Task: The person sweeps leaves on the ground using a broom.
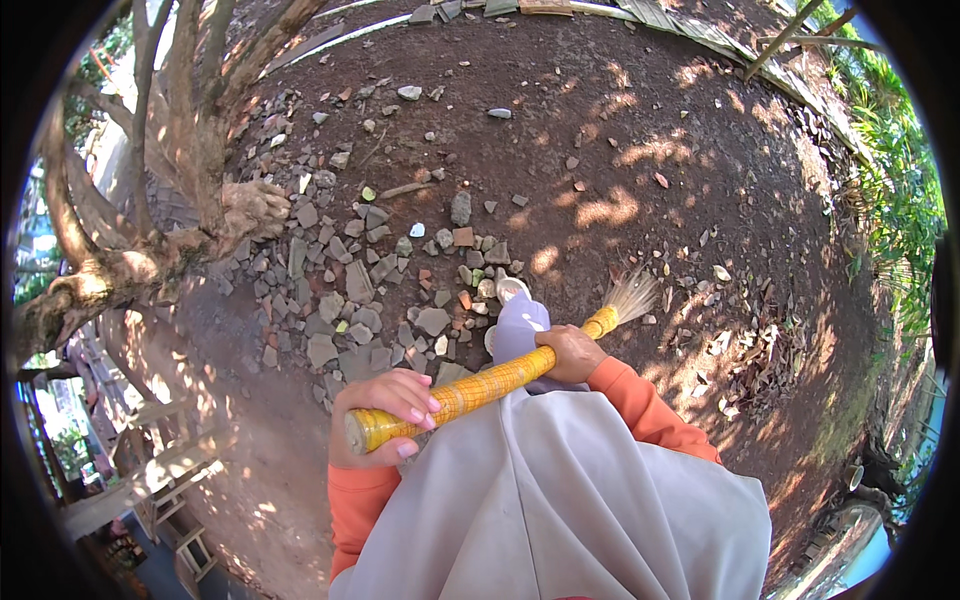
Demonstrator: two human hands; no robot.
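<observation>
A broom (487, 382) with a thick handle wrapped in yellow material slants across the front of my body. My left hand (390, 409) is wrapped round the handle close to its blunt end. Further along the handle, my right hand (571, 352) grips it below the yellow binding. Pale, thin bristles (634, 295) fan out at the far end, over or on the dark soil by fallen leaves; whether they touch the ground I cannot tell. Both arms wear orange sleeves, and a light grey cloth covers my front.
Stones and broken tile pieces (360, 281) lie scattered ahead and to the left. A branching tree (202, 210) stands at left. Dry leaves (757, 337) are heaped at right, near green plants (896, 202). A wooden ladder-like frame (195, 547) is at lower left.
</observation>
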